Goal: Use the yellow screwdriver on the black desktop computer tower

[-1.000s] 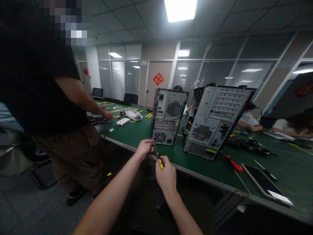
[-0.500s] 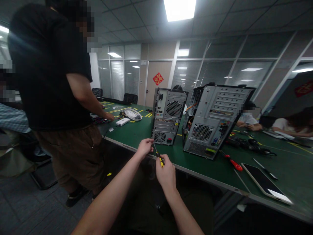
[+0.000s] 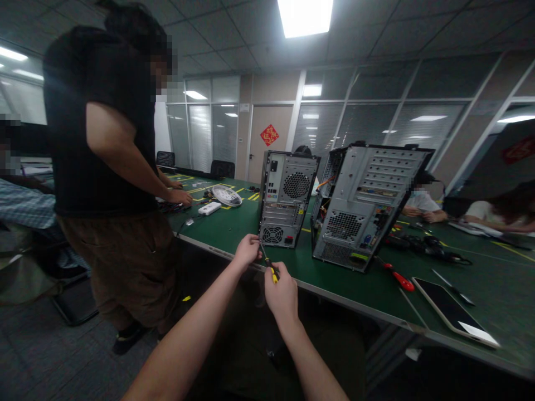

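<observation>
My right hand (image 3: 282,294) is closed around the yellow and black handle of a screwdriver (image 3: 272,271). Its thin shaft points up and away, toward the lower left corner of the smaller computer case (image 3: 288,214). Close by the shaft's tip, my left hand (image 3: 247,250) has its fingers pinched together; what they hold, if anything, is too small to make out. The smaller case stands upright on the green table with its back panel, fan grille and ports facing me. To its right a larger computer case (image 3: 355,209) stands at an angle.
On the green table (image 3: 234,227) at right lie a red-handled screwdriver (image 3: 401,278), a phone (image 3: 453,312), a thin metal tool (image 3: 453,287) and black cables (image 3: 426,248). A white basket (image 3: 227,196) and white box (image 3: 209,208) lie left. A person (image 3: 100,128) stands at far left; others sit behind.
The standing person has shifted right and leans more over the table. My two hands and the screwdriver stay almost in place beside the smaller case's lower corner.
</observation>
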Available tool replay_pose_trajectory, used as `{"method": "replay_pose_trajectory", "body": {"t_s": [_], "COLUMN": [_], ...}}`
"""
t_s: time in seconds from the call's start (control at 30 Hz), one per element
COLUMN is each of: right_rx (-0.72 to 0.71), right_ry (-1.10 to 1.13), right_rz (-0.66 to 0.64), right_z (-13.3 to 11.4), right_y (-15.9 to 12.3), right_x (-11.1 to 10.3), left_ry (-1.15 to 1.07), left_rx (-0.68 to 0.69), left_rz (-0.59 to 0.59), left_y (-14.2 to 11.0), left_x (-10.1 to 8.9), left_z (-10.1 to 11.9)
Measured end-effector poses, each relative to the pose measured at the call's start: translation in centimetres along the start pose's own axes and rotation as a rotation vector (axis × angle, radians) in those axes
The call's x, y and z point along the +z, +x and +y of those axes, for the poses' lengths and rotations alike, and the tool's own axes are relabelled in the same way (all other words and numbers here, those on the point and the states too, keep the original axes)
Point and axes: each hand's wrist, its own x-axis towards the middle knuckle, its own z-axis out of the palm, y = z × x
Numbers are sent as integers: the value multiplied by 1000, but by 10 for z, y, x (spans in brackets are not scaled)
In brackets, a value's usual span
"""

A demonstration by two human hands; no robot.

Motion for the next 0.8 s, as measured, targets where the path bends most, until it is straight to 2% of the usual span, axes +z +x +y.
{"method": "replay_pose_trajectory", "body": {"t_s": [0.8], "right_rx": [19], "right_ry": [-6], "right_rz": [-10], "right_z": [0], "right_y": [7], "right_x": [1], "left_ry": [15], "left_rx": [-41], "left_rz": [9], "left_y": [1], "left_x": [4], "left_z": [3]}}
